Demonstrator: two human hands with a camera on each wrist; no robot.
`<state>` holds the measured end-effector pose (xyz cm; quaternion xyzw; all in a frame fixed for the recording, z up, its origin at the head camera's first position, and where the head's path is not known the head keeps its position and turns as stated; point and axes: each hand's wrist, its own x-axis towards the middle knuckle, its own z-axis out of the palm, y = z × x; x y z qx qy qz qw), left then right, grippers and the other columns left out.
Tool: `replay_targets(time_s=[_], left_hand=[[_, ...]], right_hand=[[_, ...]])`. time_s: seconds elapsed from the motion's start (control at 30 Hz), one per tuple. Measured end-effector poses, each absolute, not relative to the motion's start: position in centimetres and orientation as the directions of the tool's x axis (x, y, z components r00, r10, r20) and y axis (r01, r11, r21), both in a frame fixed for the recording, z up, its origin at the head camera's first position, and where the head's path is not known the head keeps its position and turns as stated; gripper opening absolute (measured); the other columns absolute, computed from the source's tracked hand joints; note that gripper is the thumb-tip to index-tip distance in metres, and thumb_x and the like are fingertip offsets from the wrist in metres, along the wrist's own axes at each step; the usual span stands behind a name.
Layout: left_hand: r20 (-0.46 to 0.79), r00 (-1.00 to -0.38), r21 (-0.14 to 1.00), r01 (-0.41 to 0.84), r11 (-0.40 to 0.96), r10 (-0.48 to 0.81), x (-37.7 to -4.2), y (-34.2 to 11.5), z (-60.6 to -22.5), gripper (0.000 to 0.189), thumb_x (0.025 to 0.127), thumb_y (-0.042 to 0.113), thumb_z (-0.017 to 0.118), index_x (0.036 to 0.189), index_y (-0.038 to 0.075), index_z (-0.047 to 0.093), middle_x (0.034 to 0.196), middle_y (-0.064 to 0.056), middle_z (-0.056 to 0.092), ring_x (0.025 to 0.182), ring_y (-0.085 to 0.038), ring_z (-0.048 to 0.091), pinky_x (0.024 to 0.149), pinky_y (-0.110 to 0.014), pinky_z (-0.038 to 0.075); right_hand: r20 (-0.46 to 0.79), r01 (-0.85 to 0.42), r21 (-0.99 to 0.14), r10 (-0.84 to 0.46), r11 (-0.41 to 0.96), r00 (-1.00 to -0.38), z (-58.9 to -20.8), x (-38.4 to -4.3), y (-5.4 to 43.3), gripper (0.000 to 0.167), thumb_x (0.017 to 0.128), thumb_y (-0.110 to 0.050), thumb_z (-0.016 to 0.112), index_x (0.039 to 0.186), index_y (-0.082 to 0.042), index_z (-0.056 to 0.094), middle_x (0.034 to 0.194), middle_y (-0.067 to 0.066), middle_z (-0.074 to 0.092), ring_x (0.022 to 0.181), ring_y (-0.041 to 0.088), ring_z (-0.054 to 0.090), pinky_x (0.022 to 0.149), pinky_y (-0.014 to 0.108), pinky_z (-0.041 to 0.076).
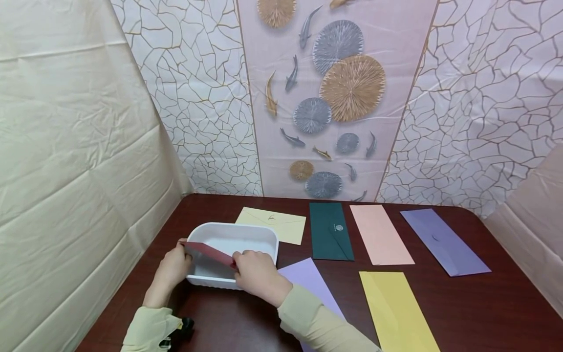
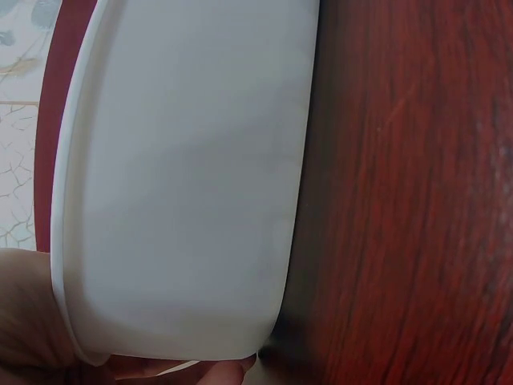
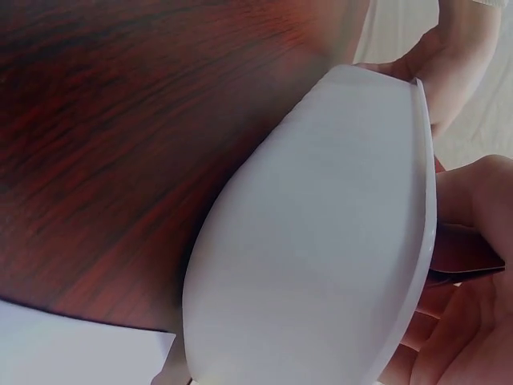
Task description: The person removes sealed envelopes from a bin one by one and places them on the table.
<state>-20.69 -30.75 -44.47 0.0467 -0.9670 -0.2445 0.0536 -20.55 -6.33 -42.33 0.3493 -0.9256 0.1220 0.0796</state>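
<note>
A white plastic tub [image 1: 233, 282] stands on the dark wood table. Slanting over its opening is a dark red envelope [image 1: 211, 253]. My right hand [image 1: 259, 274] pinches the envelope's right end above the tub's near rim; the right wrist view shows the envelope's folded edge [image 3: 465, 255] between thumb and fingers. At the tub's left end, my left hand [image 1: 172, 266] grips the end wall, with the thumb over the rim and fingers outside. The red envelope's left tip lies right at these fingers. Part of the left hand is hidden behind the tub in the left wrist view.
A cream envelope [image 1: 286, 226] lies behind the tub. To the right are green [image 1: 327, 232], pink [image 1: 381, 234], blue-purple [image 1: 444, 242] and yellow [image 1: 398, 313] envelopes. A lilac envelope [image 1: 314, 278] lies partly under my right forearm. Cloth hangs around the table.
</note>
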Motion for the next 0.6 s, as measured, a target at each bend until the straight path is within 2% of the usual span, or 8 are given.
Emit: replay_targets(time_s=[0.17, 0.27, 0.37, 0.6], left_hand=[[0.072, -0.989, 0.482, -0.077, 0.873, -0.127, -20.6, -30.6, -44.3, 0.038, 0.089, 0.004, 0.048, 0.121, -0.017, 0.049, 0.095, -0.034, 0.064, 0.073, -0.036, 0.059, 0.066, -0.054, 0.047], [0.071, -0.988, 0.486, -0.088, 0.869, -0.139, -20.5, -30.5, -44.3, 0.041, 0.093, 0.004, 0.049, 0.129, -0.015, 0.044, 0.107, -0.039, 0.062, 0.088, -0.047, 0.065, 0.074, -0.059, 0.049], [0.069, -0.987, 0.493, -0.093, 0.865, -0.146, -20.4, -30.3, -44.3, 0.046, 0.096, 0.005, 0.049, 0.137, -0.013, 0.038, 0.118, -0.041, 0.058, 0.103, -0.053, 0.062, 0.083, -0.062, 0.048], [0.072, -0.986, 0.495, -0.093, 0.864, -0.147, -20.4, -30.3, -44.3, 0.047, 0.096, 0.004, 0.048, 0.138, -0.012, 0.039, 0.120, -0.041, 0.058, 0.103, -0.053, 0.062, 0.084, -0.062, 0.048]], right_hand=[[0.298, -0.680, -0.138, -0.624, 0.720, -0.722, -42.3, -20.5, -5.9, 0.006, 0.085, -0.015, 0.070, 0.084, -0.014, 0.064, 0.069, -0.003, 0.060, 0.061, 0.015, 0.062, 0.050, 0.030, 0.045], [0.344, -0.693, -0.134, -0.622, 0.708, -0.703, -42.2, -20.4, -5.7, 0.011, 0.086, -0.011, 0.069, 0.080, -0.013, 0.060, 0.065, -0.004, 0.057, 0.056, 0.014, 0.059, 0.047, 0.029, 0.042], [0.371, -0.702, -0.137, -0.621, 0.699, -0.691, -42.2, -20.5, -5.5, 0.015, 0.087, -0.008, 0.067, 0.078, -0.012, 0.056, 0.062, -0.004, 0.053, 0.052, 0.013, 0.055, 0.045, 0.027, 0.040], [0.410, -0.713, -0.152, -0.612, 0.685, -0.676, -41.9, -20.4, -5.1, 0.015, 0.088, -0.009, 0.067, 0.079, -0.012, 0.056, 0.062, -0.004, 0.052, 0.052, 0.013, 0.054, 0.046, 0.026, 0.039]])
